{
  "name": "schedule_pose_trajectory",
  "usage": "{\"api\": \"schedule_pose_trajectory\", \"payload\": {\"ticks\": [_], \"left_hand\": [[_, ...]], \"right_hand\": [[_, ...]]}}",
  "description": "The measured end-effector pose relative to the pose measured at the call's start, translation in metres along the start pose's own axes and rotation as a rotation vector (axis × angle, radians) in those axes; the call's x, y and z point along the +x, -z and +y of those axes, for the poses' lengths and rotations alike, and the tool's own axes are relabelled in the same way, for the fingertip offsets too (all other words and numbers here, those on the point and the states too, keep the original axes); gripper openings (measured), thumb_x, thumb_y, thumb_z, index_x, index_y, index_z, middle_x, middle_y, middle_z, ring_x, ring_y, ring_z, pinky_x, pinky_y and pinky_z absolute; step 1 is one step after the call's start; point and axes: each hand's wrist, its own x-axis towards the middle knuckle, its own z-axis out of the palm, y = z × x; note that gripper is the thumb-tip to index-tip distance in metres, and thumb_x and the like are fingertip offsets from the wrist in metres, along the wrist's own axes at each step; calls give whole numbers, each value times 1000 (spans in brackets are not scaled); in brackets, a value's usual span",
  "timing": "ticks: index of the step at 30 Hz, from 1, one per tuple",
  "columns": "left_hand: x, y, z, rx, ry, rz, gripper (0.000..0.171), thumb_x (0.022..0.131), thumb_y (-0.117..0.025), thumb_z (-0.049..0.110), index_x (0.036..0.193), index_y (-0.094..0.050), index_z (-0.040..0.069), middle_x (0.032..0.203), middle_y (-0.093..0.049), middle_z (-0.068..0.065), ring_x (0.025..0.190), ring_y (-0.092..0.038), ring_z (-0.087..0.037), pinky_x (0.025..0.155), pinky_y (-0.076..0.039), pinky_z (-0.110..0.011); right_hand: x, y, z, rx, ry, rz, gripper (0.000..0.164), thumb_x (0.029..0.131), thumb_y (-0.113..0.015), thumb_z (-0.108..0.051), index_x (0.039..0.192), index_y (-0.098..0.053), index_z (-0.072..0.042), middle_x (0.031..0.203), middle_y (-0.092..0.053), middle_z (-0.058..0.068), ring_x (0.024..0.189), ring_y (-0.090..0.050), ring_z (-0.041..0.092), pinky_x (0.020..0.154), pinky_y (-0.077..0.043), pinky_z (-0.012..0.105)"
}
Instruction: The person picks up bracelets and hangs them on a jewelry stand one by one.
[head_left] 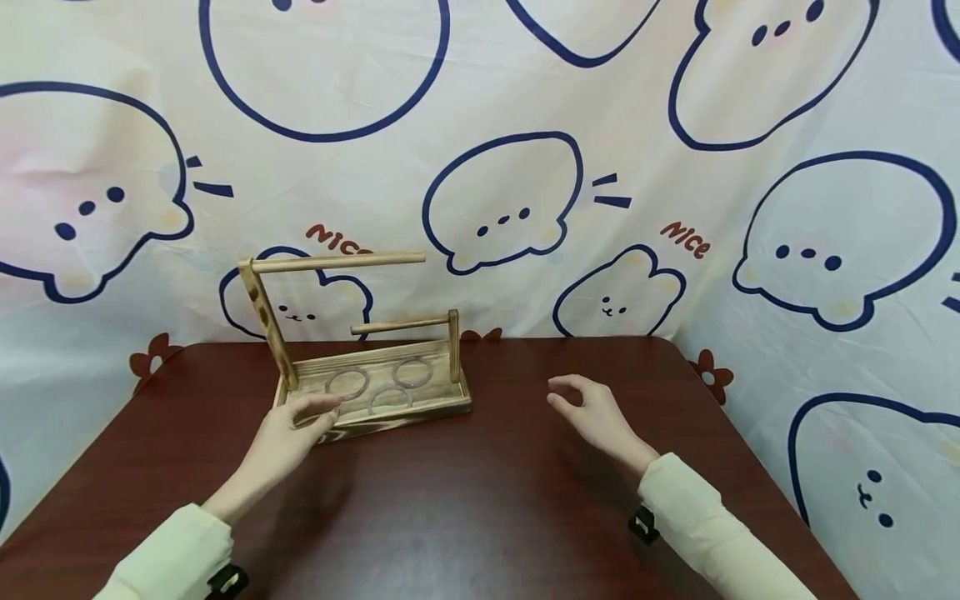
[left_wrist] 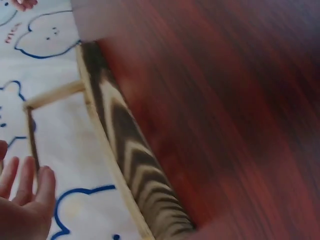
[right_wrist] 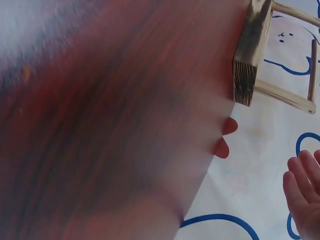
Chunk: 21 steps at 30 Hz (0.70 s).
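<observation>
Both hands hover above the dark red table (head_left: 465,500), well apart from each other and holding nothing. In the head view, the left hand (head_left: 288,437) reaches toward 12 o'clock, its relaxed fingers at the front left corner of the wooden rack (head_left: 375,379); whether they touch the wood cannot be told. The right hand (head_left: 592,412) hangs at about 3 o'clock from the rack, clear of it, with fingers loosely curled and the thumb pointing back toward the rack.

That rack stands near the far edge of the table, left of centre. Its flat tray base carries three round cut-outs (head_left: 390,385). A tall post at the left end bears a long dowel (head_left: 337,262) running out toward 3 o'clock, and a shorter post at the right end bears a shorter dowel (head_left: 401,325) pointing toward 9 o'clock.

From the left wrist view, blurred, the rack's scorched striped edge (left_wrist: 135,165) runs diagonally, with the left hand's fingers (left_wrist: 30,185) straight at 8 o'clock. From the right wrist view, one end of the rack (right_wrist: 250,60) sits at 1 o'clock, and fingertips (right_wrist: 300,180) show at 4 o'clock.

Behind the table hangs a cloth backdrop (head_left: 675,167) printed with blue-outlined cartoon figures.
</observation>
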Motion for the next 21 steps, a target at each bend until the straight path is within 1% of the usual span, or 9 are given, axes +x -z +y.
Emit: {"api": "schedule_pose_trajectory", "payload": {"ticks": [2, 4, 7, 10, 13, 15, 16, 18, 21], "left_hand": [[1, 2, -8, -3, 3, 6, 33, 92, -55, 27, 117, -61, 6, 116, -62, -14, 103, -56, -6, 74, -46, -16], [4, 4, -17, 1, -4, 15, 32, 92, -55, 27, 117, -61, 6, 116, -62, -15, 101, -56, -4, 74, -46, -15], [9, 9, -31, 8, 2, 26, 36, 94, -51, 28, 121, -57, 6, 121, -59, -16, 105, -57, -15, 72, -44, -13], [15, 15, -46, 14, 33, 70, 43, 96, -47, 30, 129, -50, 4, 125, -55, -18, 111, -53, -28, 73, -43, -11], [22, 20, -57, 8, 97, 124, 50, 96, -43, 34, 136, -42, 2, 131, -50, -20, 117, -48, -34, 85, -45, -21], [27, 22, -64, -12, 148, 128, 57, 96, -41, 36, 140, -35, 0, 136, -43, -24, 122, -43, -38, 93, -43, -36], [30, 23, -68, -19, 172, 111, 62, 96, -41, 39, 141, -30, -2, 139, -38, -26, 124, -40, -41, 95, -40, -44], [35, 25, -75, -41, 219, 36, 71, 95, -40, 42, 145, -17, -4, 144, -25, -31, 128, -31, -47, 98, -32, -56], [41, 25, -87, -47, 254, -108, 84, 94, -45, 41, 144, 3, -7, 146, -4, -35, 132, -14, -51, 102, -23, -60]], "right_hand": [[-4, -3, 2, 19, -14, -10, 31, 89, -60, -28, 116, -62, -13, 116, -62, 5, 113, -54, 23, 92, -44, 46], [-7, -6, 3, 37, -24, -29, 30, 89, -60, -28, 116, -62, -14, 116, -62, 3, 112, -55, 22, 91, -45, 45], [-10, -10, 4, 62, -31, -44, 27, 89, -60, -27, 114, -62, -17, 114, -63, 0, 108, -58, 18, 90, -46, 42], [-12, -13, 4, 80, -18, -60, 25, 90, -60, -26, 113, -63, -19, 113, -64, -1, 104, -60, 16, 87, -48, 39], [-13, -15, 4, 81, 1, -66, 23, 90, -60, -26, 111, -63, -20, 111, -65, -2, 101, -61, 14, 86, -49, 36], [-14, -16, 4, 83, 10, -69, 22, 89, -60, -26, 111, -64, -20, 111, -65, -2, 100, -62, 13, 85, -49, 36], [-14, -17, 4, 86, 9, -68, 22, 89, -60, -26, 110, -64, -20, 111, -65, -2, 100, -62, 13, 85, -49, 36], [-15, -17, 5, 87, 2, -69, 21, 89, -60, -26, 110, -64, -22, 110, -65, -3, 99, -62, 12, 84, -49, 36], [-16, -18, 7, 83, -7, -82, 21, 89, -60, -27, 110, -63, -23, 110, -65, -5, 100, -61, 11, 85, -49, 36]]}}
